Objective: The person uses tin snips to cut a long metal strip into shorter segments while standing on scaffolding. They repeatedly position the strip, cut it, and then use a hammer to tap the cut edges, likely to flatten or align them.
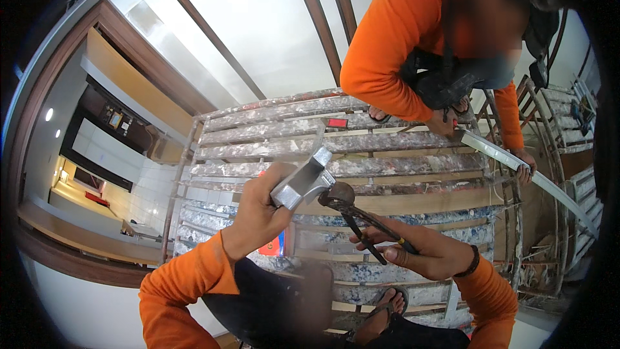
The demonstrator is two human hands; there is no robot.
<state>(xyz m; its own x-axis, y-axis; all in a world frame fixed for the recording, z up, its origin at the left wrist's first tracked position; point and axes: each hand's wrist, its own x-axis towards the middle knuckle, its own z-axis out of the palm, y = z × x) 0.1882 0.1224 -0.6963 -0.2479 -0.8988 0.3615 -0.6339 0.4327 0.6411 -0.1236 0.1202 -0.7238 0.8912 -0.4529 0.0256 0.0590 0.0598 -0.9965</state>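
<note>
My left hand (256, 210) grips a silver metal channel (301, 184) with a flat, bent-edged end, holding it up above the slatted platform. In my right hand (429, 251) is a pair of dark, rusty pincers (345, 201), its two handles spread apart. The head of the pincers is at the channel's right edge; I cannot tell whether the jaws bite on the metal. The channel's far part looks pale and blurred. Below my left hand, a small red and blue packet (274, 245) is partly hidden.
Paint-spattered slats (245, 148) form the platform, with gaps between them. A red object (337, 123) lies on the far slats. At far right a person in orange (394, 45) crouches, both hands on a long metal strip (516, 163). A wood-framed opening (77, 116) is at left.
</note>
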